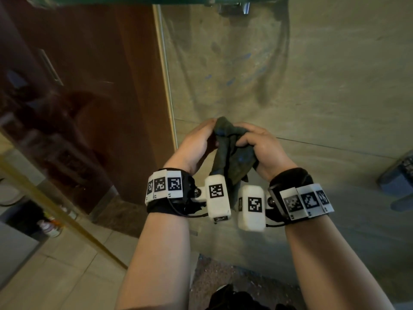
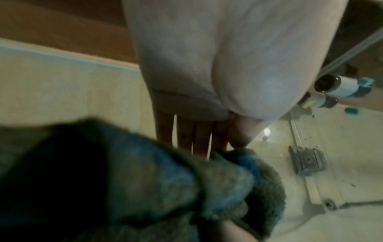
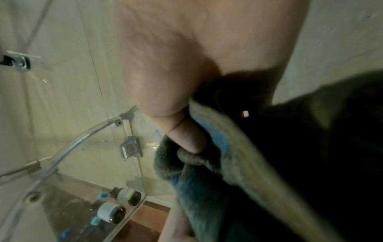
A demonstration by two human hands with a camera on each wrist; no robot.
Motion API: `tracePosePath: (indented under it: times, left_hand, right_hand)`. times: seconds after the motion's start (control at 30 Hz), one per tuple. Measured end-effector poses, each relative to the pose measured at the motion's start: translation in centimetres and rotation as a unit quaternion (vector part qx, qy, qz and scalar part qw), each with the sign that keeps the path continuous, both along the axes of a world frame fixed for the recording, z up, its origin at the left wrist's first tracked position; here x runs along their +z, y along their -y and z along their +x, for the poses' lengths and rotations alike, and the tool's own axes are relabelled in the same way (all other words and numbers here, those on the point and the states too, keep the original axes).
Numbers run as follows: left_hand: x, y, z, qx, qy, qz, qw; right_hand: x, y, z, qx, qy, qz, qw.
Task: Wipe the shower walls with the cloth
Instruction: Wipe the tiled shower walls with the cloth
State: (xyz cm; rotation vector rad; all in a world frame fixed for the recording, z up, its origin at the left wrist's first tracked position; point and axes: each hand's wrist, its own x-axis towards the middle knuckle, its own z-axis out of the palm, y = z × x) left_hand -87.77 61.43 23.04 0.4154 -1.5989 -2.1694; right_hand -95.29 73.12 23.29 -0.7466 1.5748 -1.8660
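Note:
A dark green-blue cloth [image 1: 228,153] hangs bunched between my two hands, in front of the beige tiled shower wall [image 1: 324,74]. My left hand [image 1: 210,130] pinches its upper left part; in the left wrist view my left hand [image 2: 223,149] has the thumb and fingertips meeting on the cloth's [image 2: 165,180] edge. My right hand [image 1: 241,136] grips the upper right part with curled fingers. In the right wrist view my right hand [image 3: 192,147] presses its thumb into a fold of the cloth [image 3: 207,188]. Wet smears mark the wall above the hands.
A glass shower panel [image 1: 89,97] with a gold frame stands at the left, a brown door behind it. A metal fixture [image 1: 234,7] sits at the top. A dark object [image 1: 397,177] lies at the right edge. Small bottles [image 3: 122,194] stand by the glass; a hinge bracket [image 2: 306,162] shows.

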Motion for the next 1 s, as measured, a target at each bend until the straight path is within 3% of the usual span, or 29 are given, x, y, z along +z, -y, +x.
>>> tracePosePath:
  times: [0.13, 0.27, 0.4, 0.53, 0.67, 0.83, 1.0]
  left_hand:
    - [0.2, 0.0, 0.8, -0.01, -0.032, 0.002, 0.999]
    - [0.7, 0.2, 1.5, 0.054, -0.065, 0.018, 0.996]
    - [1.3, 1.2, 2.1, 0.101, -0.034, 0.056, 0.993]
    - [1.5, 2.1, 2.4, 0.085, 0.034, 0.09, 0.992]
    - [0.9, 2.4, 2.6, 0.043, 0.064, 0.104, 0.992]
    - [0.5, 1.9, 2.7, -0.066, 0.049, 0.016, 0.997]
    - [0.6, 1.9, 3.0, -0.102, 0.021, -0.055, 0.993]
  right_hand:
    - [0.6, -0.4, 0.1, 0.016, 0.022, -0.042, 0.999]
    - [1.2, -0.5, -0.7, -0.031, 0.04, -0.066, 0.997]
    - [1.1, -0.8, -1.5, -0.105, -0.072, 0.06, 0.99]
    - [0.6, -0.6, -1.7, -0.12, -0.083, 0.098, 0.984]
    - [1.0, -0.2, -1.5, -0.115, -0.014, 0.006, 0.993]
    - [1.5, 0.4, -1.3, -0.062, -0.03, 0.005, 0.998]
    - [1.5, 1.3, -1.0, -0.058, 0.004, -0.008, 0.998]
